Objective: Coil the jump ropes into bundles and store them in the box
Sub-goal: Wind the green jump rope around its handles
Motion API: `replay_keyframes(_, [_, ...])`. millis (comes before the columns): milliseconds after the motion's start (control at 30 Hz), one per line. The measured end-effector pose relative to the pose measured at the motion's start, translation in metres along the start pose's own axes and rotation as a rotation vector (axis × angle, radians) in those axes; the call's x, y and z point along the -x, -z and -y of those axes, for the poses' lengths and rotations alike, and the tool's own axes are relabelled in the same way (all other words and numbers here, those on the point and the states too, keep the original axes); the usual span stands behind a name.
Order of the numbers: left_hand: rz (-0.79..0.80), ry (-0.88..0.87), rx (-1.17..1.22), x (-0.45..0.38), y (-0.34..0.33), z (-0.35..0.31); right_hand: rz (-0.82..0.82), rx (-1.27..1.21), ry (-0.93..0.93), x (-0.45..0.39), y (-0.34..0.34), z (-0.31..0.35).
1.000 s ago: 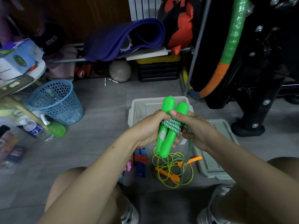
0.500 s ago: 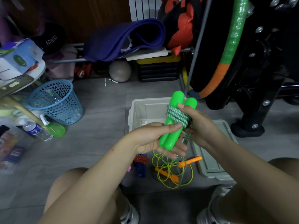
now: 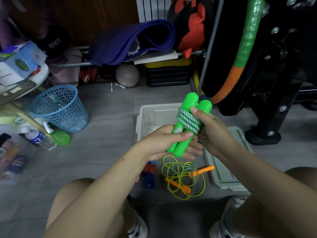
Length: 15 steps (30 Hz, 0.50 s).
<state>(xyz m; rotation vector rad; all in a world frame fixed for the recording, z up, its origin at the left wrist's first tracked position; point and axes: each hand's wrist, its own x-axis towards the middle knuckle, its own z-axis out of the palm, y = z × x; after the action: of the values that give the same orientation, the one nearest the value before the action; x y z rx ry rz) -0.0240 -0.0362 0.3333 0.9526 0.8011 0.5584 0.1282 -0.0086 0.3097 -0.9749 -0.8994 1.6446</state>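
From the head camera, your left hand [image 3: 169, 140] grips the lower half of the two bright green plastic jump-rope handles [image 3: 186, 125], thumb laid across their front and fingers curled behind, so the pair stands nearly upright, tipped toward one o'clock. Your right hand [image 3: 211, 131] comes in from three o'clock, thumb pressed on the right handle and fingers wrapped round the back, holding the green-and-white braided rope [image 3: 187, 121] that is coiled in several turns about the middle of the handles. A loose tail of that rope hangs from below your right hand toward six o'clock.

Straight behind the handles, at twelve o'clock, the open pale grey plastic box [image 3: 145, 115] sits on the grey floor, and its grey lid [image 3: 229, 162] lies flat just beside it at four o'clock. Below your hands, at six o'clock, a thin yellow-green rope with orange handles [image 3: 181, 179] lies loose in a tangle, and at seven o'clock a blue-handled rope bundled with red cord [image 3: 150, 172] lies next to it. Far off at ten o'clock stands a blue perforated plastic wastebasket [image 3: 60, 107].
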Motion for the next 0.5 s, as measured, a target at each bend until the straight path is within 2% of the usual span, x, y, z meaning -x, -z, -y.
replay_keyframes(233, [-0.143, -0.098, -0.064, -0.007, 0.0, 0.006, -0.109, 0.23, 0.009, -0.004, 0.003, 0.01])
replay_keyframes(500, [-0.149, -0.159, -0.048, -0.005, 0.012, -0.002, -0.001, 0.3, -0.005, 0.003, 0.001, 0.02])
